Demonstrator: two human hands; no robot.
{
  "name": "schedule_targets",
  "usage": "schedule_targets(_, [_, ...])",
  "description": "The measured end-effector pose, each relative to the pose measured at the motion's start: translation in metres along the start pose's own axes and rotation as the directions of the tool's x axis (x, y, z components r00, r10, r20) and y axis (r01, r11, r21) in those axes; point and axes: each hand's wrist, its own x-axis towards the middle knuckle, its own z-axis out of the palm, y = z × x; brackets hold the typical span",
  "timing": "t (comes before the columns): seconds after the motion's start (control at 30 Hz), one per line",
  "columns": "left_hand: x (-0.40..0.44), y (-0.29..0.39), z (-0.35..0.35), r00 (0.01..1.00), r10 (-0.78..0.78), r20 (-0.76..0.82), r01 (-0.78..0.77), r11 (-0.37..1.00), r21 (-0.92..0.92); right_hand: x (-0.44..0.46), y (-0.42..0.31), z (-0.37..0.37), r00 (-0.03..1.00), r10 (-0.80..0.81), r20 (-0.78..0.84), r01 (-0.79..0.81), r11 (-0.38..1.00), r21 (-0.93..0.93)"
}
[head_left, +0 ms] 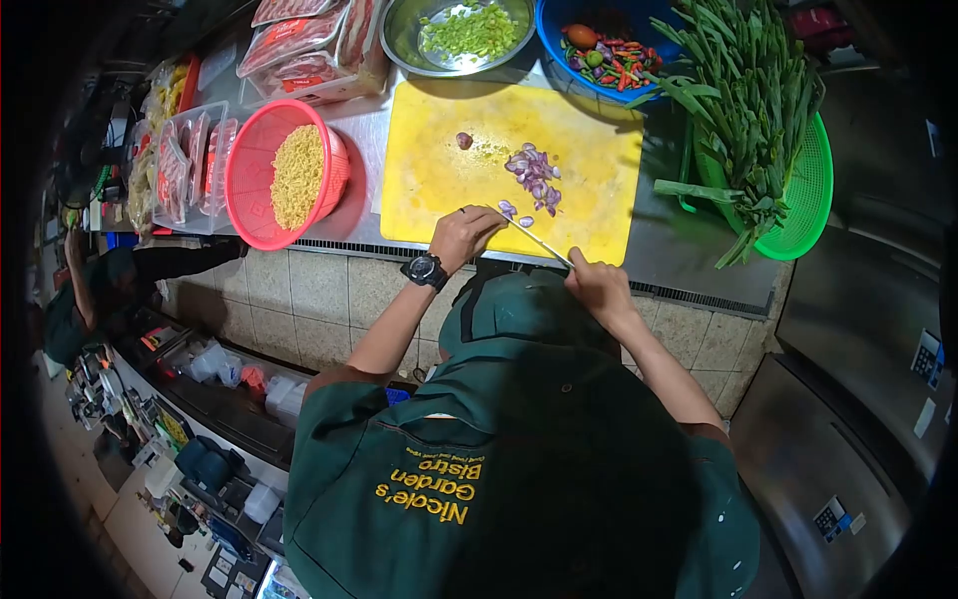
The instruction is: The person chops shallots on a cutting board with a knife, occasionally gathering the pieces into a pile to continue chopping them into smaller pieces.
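while knife [540,242] is gripped by right hand [602,288], left hand [464,236] is curled alongside, likely for guiding; left's grasp unclear.

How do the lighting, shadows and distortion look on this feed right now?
Head view: strong fisheye distortion, with black corners; yellow cutting board and knife well lit; a heavy shadow darkens much of the green shirt; background clutter at lower left looks warped, its small items hard to make out.
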Motion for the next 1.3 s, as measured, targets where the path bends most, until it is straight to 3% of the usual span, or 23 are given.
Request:
schedule_targets(0.2, [0.009, 0.003, 0.001, 0.999, -0.035, 0.005, 0.034, 0.999, 0.027, -0.028, 0.014, -0.046, 0.984, 0.071, 0.165, -0.086, 0.993, 0.084])
schedule_targets(0.47, [0.029, 0.018, -0.003, 0.990, -0.138, 0.021, 0.136, 0.986, 0.093, -0.056, 0.020, -0.075, 0.974, 0.157, 0.166, -0.178, 0.977, 0.120])
schedule_targets(0.6, [0.030, 0.044, 0.002, 0.993, -0.118, 0.023, 0.118, 0.993, -0.003, -0.060, 0.017, -0.087, 0.945, 0.273, 0.181, -0.308, 0.928, 0.211])
schedule_targets(0.67, [0.033, 0.053, 0.011, 0.974, -0.212, 0.080, 0.212, 0.977, 0.012, -0.058, 0.018, -0.077, 0.943, 0.287, 0.170, -0.321, 0.921, 0.222])
schedule_targets(0.73, [0.031, 0.047, 0.020, 0.975, -0.205, 0.090, 0.206, 0.979, -0.001, -0.055, 0.017, -0.072, 0.938, 0.308, 0.158, -0.338, 0.913, 0.228])
schedule_targets(0.9, [0.018, 0.040, 0.014, 0.990, -0.123, 0.066, 0.122, 0.992, 0.025, -0.044, 0.007, -0.061, 0.948, 0.273, 0.163, -0.315, 0.879, 0.359])
schedule_targets(0.97, [0.008, 0.037, -0.005, 0.966, -0.191, 0.172, 0.189, 0.982, 0.030, -0.037, 0.005, -0.053, 0.956, 0.256, 0.146, -0.291, 0.895, 0.338])
schedule_targets(1.03, [-0.002, 0.032, -0.018, 0.966, -0.222, 0.134, 0.217, 0.975, 0.055, -0.032, 0.003, -0.039, 0.963, 0.237, 0.133, -0.267, 0.910, 0.317])
schedule_targets(1.1, [-0.011, 0.026, -0.028, 0.962, -0.264, 0.072, 0.259, 0.963, 0.071, -0.025, 0.000, -0.023, 0.992, 0.100, -0.077, -0.078, 0.967, 0.244])
schedule_targets(1.23, [-0.024, 0.024, -0.028, 0.939, -0.343, -0.009, 0.343, 0.938, 0.046, -0.004, -0.006, -0.005, 0.994, -0.023, -0.104, 0.042, 0.983, 0.181])
schedule_targets(1.3, [-0.026, 0.025, -0.026, 0.952, -0.305, -0.005, 0.305, 0.951, 0.049, 0.007, -0.011, 0.001, 0.974, -0.098, -0.204, 0.121, 0.987, 0.104])
